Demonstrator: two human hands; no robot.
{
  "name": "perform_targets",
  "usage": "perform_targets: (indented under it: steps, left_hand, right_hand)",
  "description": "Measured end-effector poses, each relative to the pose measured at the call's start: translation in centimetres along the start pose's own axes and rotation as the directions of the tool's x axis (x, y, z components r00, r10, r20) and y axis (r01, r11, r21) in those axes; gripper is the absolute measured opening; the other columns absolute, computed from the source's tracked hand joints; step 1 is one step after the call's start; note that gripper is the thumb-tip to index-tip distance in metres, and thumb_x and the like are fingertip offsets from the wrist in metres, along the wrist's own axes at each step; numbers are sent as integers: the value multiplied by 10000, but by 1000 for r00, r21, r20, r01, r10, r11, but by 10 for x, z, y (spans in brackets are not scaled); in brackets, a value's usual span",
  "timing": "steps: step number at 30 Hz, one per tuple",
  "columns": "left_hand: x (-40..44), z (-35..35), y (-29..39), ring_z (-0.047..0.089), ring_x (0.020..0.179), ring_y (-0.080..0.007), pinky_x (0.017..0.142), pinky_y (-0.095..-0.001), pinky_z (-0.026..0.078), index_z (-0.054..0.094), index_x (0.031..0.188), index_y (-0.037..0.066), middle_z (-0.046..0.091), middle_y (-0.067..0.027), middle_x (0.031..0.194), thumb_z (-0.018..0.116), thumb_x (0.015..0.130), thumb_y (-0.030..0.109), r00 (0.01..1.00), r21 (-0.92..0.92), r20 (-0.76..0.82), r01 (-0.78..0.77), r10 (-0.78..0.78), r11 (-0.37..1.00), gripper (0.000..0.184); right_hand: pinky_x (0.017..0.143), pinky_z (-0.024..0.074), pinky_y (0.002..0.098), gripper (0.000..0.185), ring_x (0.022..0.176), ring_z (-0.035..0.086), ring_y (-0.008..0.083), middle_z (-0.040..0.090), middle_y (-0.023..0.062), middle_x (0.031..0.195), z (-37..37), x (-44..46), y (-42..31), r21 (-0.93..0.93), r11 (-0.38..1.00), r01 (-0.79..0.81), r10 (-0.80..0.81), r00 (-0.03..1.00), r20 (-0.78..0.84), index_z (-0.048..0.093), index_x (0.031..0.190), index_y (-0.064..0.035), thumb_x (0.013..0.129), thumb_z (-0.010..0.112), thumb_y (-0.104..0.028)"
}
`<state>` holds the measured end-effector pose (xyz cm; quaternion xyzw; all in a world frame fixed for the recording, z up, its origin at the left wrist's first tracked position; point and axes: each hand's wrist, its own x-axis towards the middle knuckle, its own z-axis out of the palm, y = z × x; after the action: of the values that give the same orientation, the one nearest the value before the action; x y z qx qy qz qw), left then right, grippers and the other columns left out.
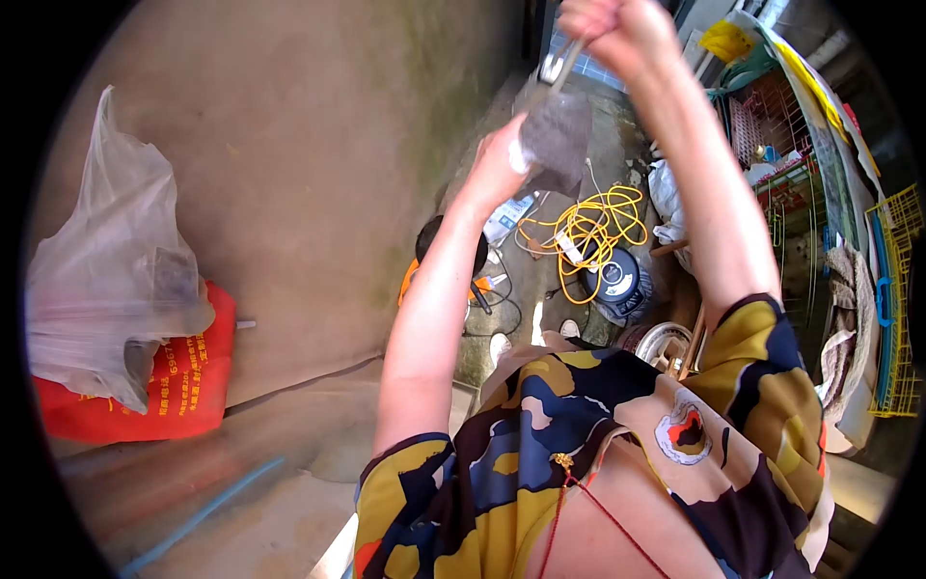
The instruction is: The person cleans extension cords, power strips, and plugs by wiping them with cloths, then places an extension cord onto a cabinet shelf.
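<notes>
My right hand [617,34], high in the view, is blurred but closed around the upper end of a thin, pale strap or rod [564,69]. That piece slants down toward my left hand [502,164]. My left hand is closed at the edge of a dark grey, flat, cloth-like piece [559,140], with a small white patch by the fingers. A small shiny metal part [551,68] shows beside the strap. Blur hides how the strap and the grey piece are joined, and what exactly they are.
Below my hands lie a coiled yellow cable [588,227], a round black appliance [615,280] and an orange-and-black tool [415,275]. Wire racks [791,207] line the right side. A red bag [193,386] and a clear plastic bag [116,251] hang against the left wall.
</notes>
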<state>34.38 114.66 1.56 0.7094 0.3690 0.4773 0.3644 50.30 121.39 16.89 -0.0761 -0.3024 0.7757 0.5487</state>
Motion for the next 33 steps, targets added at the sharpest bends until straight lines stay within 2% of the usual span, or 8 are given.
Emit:
perform_targets:
  steps: [7, 9, 10, 12, 15, 17, 19, 33]
  left_hand:
    - [-109, -20, -122, 562, 926, -415, 758, -464, 447, 538, 1034, 69, 611, -223, 950, 534, 842, 293, 940, 387, -71, 335, -335, 859, 295]
    - [-140, -34, -140, 558, 933, -424, 771, -463, 448, 534, 1042, 65, 603, -245, 972, 512, 855, 308, 886, 408, -130, 457, -446, 790, 307]
    - [-146, -39, -146, 558, 950, -418, 783, -452, 448, 539, 1049, 63, 599, -245, 995, 508, 859, 315, 854, 428, -166, 513, -493, 744, 316]
    - [-149, -48, -142, 558, 967, -413, 794, -442, 449, 545, 1056, 62, 596, -245, 1017, 504, 863, 321, 812, 437, -217, 577, -542, 690, 326]
    - [-124, -55, -116, 575, 998, -369, 826, -398, 448, 563, 1085, 69, 610, -219, 1036, 510, 865, 318, 858, 221, -202, 510, -472, 832, 337]
    - [-102, -56, -71, 596, 1014, -295, 852, -352, 443, 577, 1109, 74, 627, -179, 1045, 511, 869, 311, 901, 151, -60, 434, -430, 888, 344]
    - [-89, -53, -57, 601, 1004, -262, 856, -333, 442, 582, 1112, 73, 635, -157, 1045, 515, 872, 289, 906, 150, 15, 415, -422, 897, 330]
    - [-46, -86, -13, 581, 975, -149, 884, -285, 435, 590, 1111, 16, 648, -82, 1051, 593, 804, 77, 973, 23, 94, 211, -212, 977, 313]
  right_hand:
    - [392, 180, 247, 340, 417, 195, 101, 214, -34, 496, 68, -2, -166, -155, 917, 368, -363, 930, 57, 284, 567, -131, 886, 397, -158]
    - [392, 187, 253, 342, 418, 196, 105, 212, -23, 496, 76, 3, -176, -508, 571, 645, -776, 625, -79, 274, 566, -124, 886, 391, -157]
    - [394, 193, 257, 352, 422, 195, 111, 195, -20, 498, 45, 1, -215, -225, 834, 504, -510, 860, 37, 243, 567, -128, 887, 386, -160]
    - [408, 222, 253, 335, 424, 250, 126, 280, -8, 493, 8, 15, -212, -199, 858, 473, -463, 881, 98, 349, 576, -97, 895, 410, -176]
    - [433, 253, 239, 272, 445, 323, 104, 408, -10, 520, -14, 30, -146, -118, 903, 413, -423, 810, -406, 509, 637, -56, 877, 515, -185]
    - [864, 503, 365, 228, 965, 585, 278, 587, 166, 970, -28, 3, -74, -350, 911, 219, -346, 868, -356, 460, 1032, 13, 967, 367, -185]
    - [1070, 337, 464, 248, 1230, 427, 347, 477, 242, 1257, -52, 0, -26, -304, 941, 147, -265, 880, -394, 433, 1101, 18, 961, 359, -173]
    - [962, 394, 544, 204, 1199, 396, 473, 507, 163, 1279, -177, -67, 66, 93, 992, 83, 3, 735, -678, 446, 1075, -97, 981, 339, -242]
